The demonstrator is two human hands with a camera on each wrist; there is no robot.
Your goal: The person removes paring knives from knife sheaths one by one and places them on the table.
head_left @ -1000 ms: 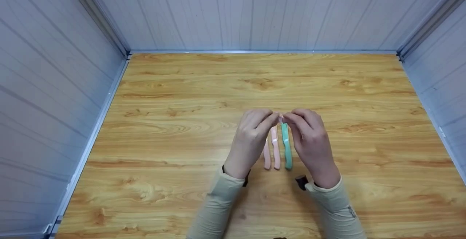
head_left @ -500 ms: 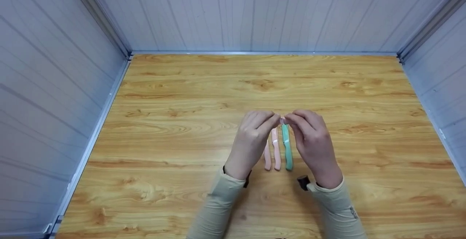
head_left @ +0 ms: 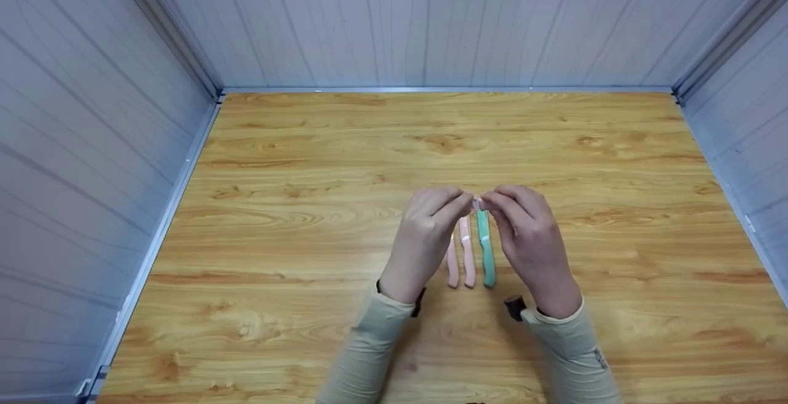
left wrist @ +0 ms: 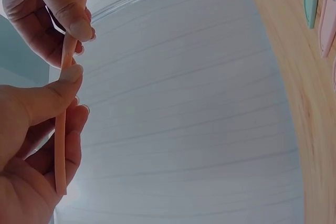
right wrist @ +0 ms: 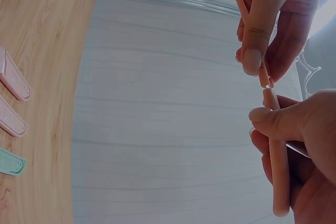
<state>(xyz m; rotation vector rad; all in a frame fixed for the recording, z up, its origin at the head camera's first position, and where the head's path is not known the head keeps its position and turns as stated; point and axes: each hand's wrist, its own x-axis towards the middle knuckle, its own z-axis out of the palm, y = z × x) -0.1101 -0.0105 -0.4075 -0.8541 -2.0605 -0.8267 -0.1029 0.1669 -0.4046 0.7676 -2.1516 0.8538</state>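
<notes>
In the head view my left hand (head_left: 423,225) and right hand (head_left: 530,225) meet fingertip to fingertip over the table. Between them they hold a pink knife with a blade cover. The left wrist view shows my left hand (left wrist: 26,108) pinching the thin cover (left wrist: 60,156). In the right wrist view my right hand (right wrist: 310,135) grips the thicker handle (right wrist: 281,182), thumb along its side. A narrow gap with a pale bit shows between cover and handle. Below lie two pink knives (head_left: 468,262) and a green knife (head_left: 488,262), side by side; my left hand partly hides the leftmost.
The wooden table (head_left: 308,164) is walled by pale panels on the left, at the back (head_left: 394,22) and on the right. Dark wrist mounts (head_left: 514,308) stick out from the sleeves near the knife handles.
Both hands stay almost in place, fingertips still together. A second ago a bit of pink showed above the fingertips; now only a small pale piece shows between them. The lying knives are unmoved.
</notes>
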